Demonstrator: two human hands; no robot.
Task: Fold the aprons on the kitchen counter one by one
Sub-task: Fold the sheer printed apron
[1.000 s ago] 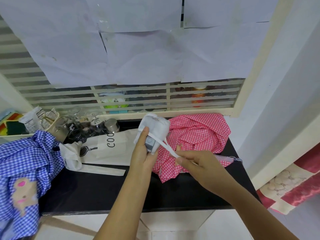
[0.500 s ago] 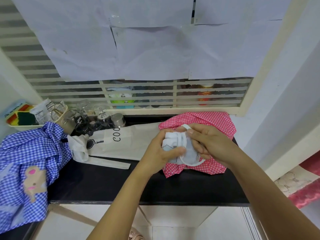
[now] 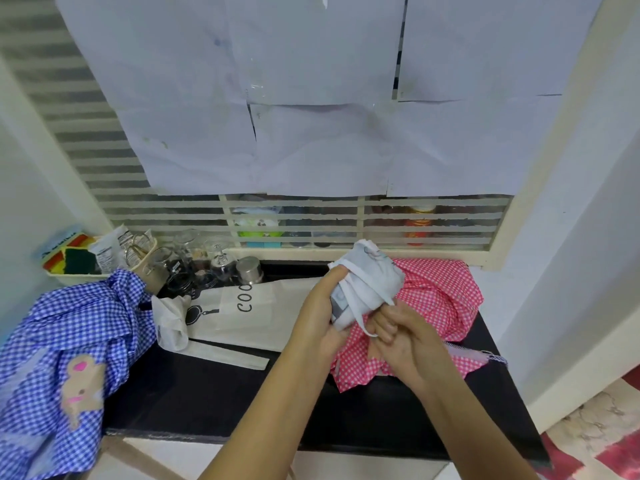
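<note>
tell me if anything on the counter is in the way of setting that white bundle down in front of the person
Nothing visible blocks it. Both the left hand and right hand already grip the white bundle, held above the pink checked apron. The bare black counter in front lies open between the blue checked apron and the pink one.
</note>
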